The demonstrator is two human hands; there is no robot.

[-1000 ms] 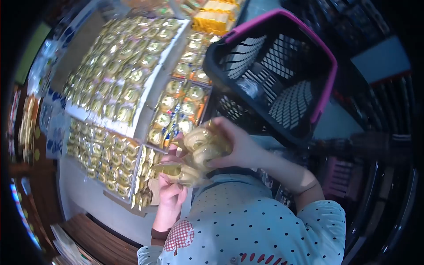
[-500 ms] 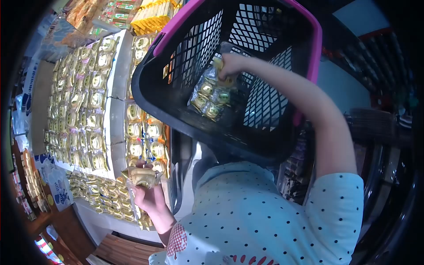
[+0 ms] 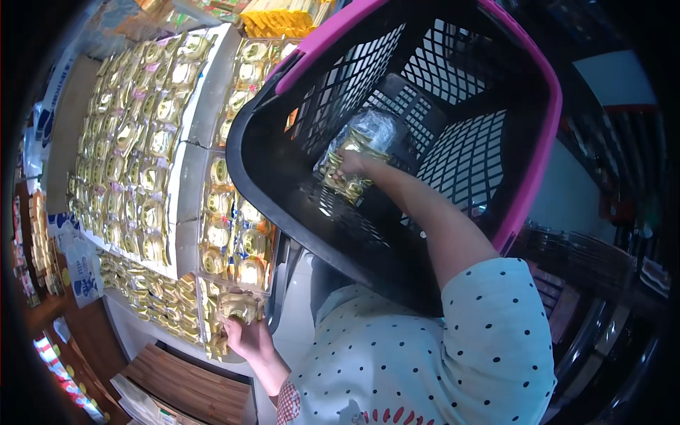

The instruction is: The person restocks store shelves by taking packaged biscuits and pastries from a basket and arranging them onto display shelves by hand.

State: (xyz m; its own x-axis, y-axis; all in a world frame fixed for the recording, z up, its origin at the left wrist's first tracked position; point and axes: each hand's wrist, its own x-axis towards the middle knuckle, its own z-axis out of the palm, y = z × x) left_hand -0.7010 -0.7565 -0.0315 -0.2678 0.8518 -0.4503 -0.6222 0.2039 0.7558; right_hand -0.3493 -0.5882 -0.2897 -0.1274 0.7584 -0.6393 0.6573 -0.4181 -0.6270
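Observation:
My left hand [image 3: 246, 337] is closed round a gold-wrapped packet [image 3: 239, 307], beside the front corner of the display. Deep inside the black basket [image 3: 276, 205] with a pink handle [image 3: 540, 142], my right hand [image 3: 350, 164] has its fingers closed on gold-wrapped packets [image 3: 347, 185]. A clear plastic bag [image 3: 374, 129] lies just beyond that hand, on the basket's bottom. Which packets the right hand grips is partly hidden by its fingers.
Rows of gold-wrapped packets [image 3: 127, 134] fill the white-edged box at the left. Nearer the basket stands a clear tray with more packets [image 3: 218, 202]. Yellow packages [image 3: 287, 18] lie at the top. A brown wooden surface [image 3: 185, 382] is at the lower left.
The right hand has moved from the held packets outside the basket down into it, and gold packets now lie there. The left hand has kept a packet and shifted down and left.

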